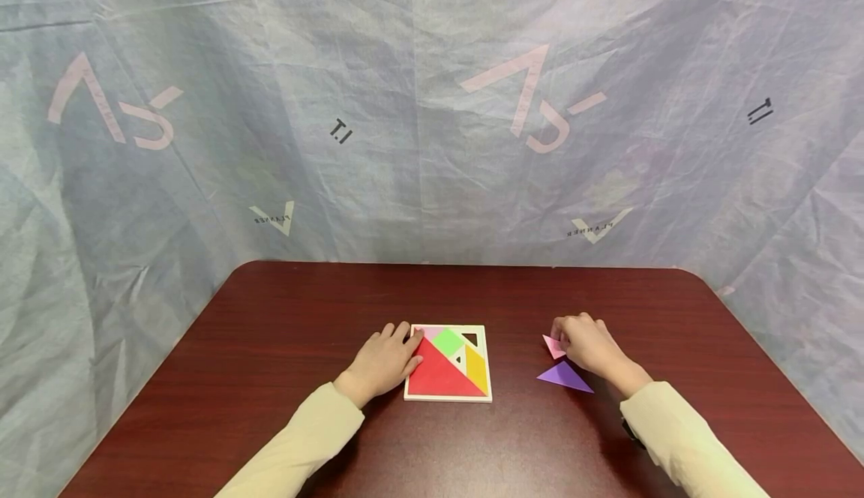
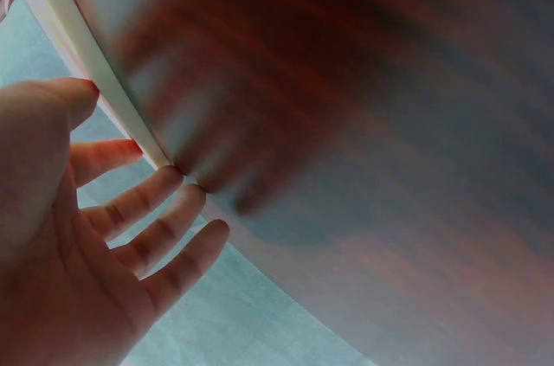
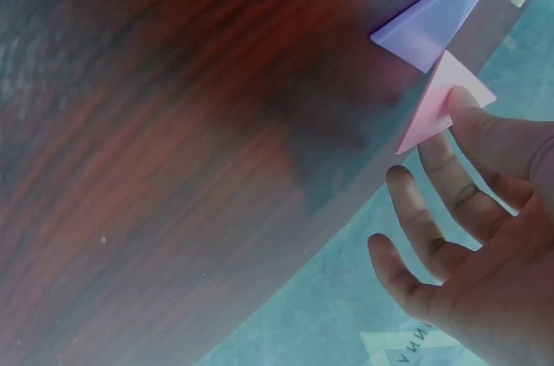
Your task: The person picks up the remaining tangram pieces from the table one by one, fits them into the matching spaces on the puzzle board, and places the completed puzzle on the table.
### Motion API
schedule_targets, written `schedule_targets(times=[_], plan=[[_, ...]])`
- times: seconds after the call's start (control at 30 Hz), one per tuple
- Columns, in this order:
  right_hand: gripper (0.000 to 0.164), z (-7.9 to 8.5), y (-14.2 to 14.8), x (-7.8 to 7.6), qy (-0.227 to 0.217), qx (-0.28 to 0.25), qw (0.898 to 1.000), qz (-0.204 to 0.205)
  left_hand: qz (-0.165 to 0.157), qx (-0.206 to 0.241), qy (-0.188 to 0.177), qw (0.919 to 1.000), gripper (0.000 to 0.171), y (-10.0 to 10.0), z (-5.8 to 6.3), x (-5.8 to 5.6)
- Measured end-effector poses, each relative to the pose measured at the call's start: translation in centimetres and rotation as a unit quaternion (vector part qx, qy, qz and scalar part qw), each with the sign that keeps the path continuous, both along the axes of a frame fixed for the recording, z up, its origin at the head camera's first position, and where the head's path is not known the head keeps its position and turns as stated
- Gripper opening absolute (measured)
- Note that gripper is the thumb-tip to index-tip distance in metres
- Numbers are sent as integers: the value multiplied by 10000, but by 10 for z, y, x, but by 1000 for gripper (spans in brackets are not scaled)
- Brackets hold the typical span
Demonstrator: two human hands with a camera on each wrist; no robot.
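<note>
The left hand is being held palm-down, fingers extended, grip released; the puzzle board is being touched at its left edge, midway between the side edges of the table. By the right hand, a pink piece is being pinched between thumb and fingers, just beside a purple triangle, toward the table's right edge.

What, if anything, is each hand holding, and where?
The right hand pinches the pink triangle by its palm-side edge; the left hand rests on the tray.
</note>
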State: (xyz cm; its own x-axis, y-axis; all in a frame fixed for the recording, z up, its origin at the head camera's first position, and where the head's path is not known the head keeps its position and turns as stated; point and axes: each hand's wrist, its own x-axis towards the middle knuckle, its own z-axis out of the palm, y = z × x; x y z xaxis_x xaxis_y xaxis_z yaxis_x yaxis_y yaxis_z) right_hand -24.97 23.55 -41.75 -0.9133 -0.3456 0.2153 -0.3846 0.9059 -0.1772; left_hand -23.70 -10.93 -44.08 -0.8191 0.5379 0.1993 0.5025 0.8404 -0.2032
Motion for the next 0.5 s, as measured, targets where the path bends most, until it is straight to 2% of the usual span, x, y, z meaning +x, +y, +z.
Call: schedule_targets(times=[0.5], plan=[[21, 1, 0, 2, 121, -111, 9999, 16, 5, 39, -62, 10000, 43, -1, -4, -2]])
